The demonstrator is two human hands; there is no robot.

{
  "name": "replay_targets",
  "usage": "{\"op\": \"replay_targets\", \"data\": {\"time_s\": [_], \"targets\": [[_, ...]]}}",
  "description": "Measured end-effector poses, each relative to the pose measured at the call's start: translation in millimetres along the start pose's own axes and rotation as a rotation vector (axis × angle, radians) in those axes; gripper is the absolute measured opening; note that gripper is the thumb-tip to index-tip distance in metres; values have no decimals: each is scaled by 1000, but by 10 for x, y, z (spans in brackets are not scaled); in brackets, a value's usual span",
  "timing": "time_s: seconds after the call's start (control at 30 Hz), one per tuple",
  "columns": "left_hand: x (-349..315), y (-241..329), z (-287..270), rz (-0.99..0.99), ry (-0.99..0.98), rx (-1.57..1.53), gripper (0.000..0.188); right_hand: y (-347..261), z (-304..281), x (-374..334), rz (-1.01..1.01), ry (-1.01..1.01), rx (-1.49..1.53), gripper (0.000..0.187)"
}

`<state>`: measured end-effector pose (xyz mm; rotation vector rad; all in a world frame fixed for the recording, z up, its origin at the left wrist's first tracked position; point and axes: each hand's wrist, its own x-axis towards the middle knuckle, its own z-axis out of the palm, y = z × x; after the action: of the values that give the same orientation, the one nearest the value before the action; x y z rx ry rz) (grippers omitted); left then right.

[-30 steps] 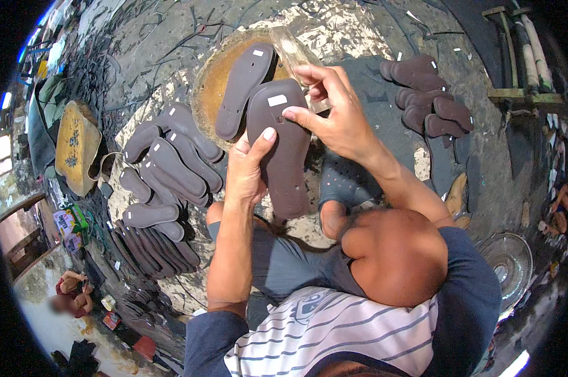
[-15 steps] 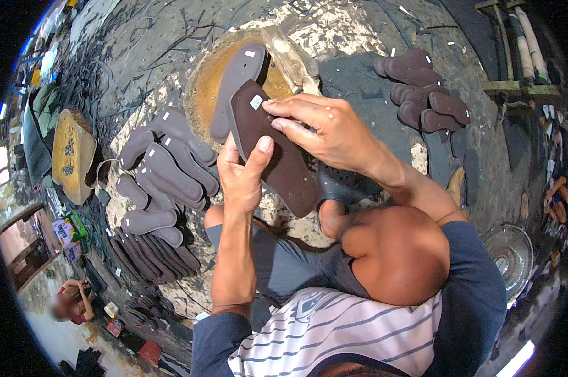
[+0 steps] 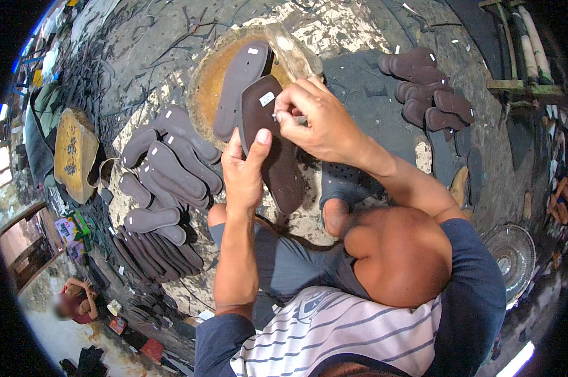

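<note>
My left hand grips a dark brown sandal sole by its side, thumb on the upper face. The sole is tilted, with a small white sticker near its upper end. My right hand is pinched at the sole's right edge beside the sticker. Between its fingertips is something small and dark, too small to name. Just beyond, a grey-brown sole lies on a round wooden chopping block, partly covered by the held sole.
Loose grey-brown soles are heaped left of the block, above a row of stacked soles. More brown soles lie on a dark sheet at right. A pale slab rests on the block's far side. A fan stands at lower right.
My right fingers have curled from lying extended over the sole into a tight pinch at its edge. The held sole has shifted slightly and turned a little more upright.
</note>
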<state>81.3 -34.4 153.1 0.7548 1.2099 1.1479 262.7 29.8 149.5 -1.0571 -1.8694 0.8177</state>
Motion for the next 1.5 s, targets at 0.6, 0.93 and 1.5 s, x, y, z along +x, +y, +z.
{"op": "replay_targets", "data": {"time_s": [0.6,0.93,1.5], "targets": [[45,-257,130,515,-21,1087,109,351,24,8,500,142,754,51],[1352,-393,-803,242,43,1307,95,1224,-27,-410,469,411,305,46],[1080,42,-256,757,240,739,61,867,276,48,-247,-284,-702,26]]}}
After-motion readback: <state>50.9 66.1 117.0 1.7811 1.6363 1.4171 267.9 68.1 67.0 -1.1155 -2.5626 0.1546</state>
